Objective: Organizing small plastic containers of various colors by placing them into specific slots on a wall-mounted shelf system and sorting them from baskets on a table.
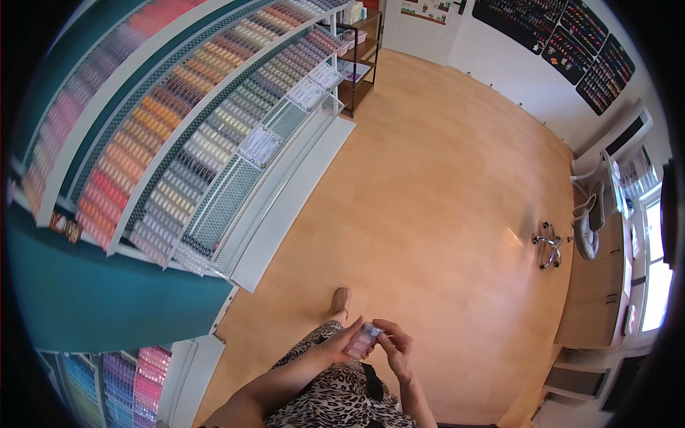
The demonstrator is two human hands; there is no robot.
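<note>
Low in the head view, in front of my patterned clothing, a small clear packet with pinkish pieces (362,340) is between my hands. My left hand (342,342) grips it along its left side, fingers wrapped beneath. The thumb and fingers of my right hand (395,342) pinch its upper right edge. What exactly is inside is too small to tell. One foot in a brownish shoe (341,299) shows on the wooden floor ahead of me.
Tiered display racks (182,115) with rows of coloured samples line the left; a second rack (128,385) is lower left. A dark shelf unit (365,53) stands beyond. At right are a wheeled chair base (551,245) and cabinets (594,283). Black display boards (604,75) hang upper right.
</note>
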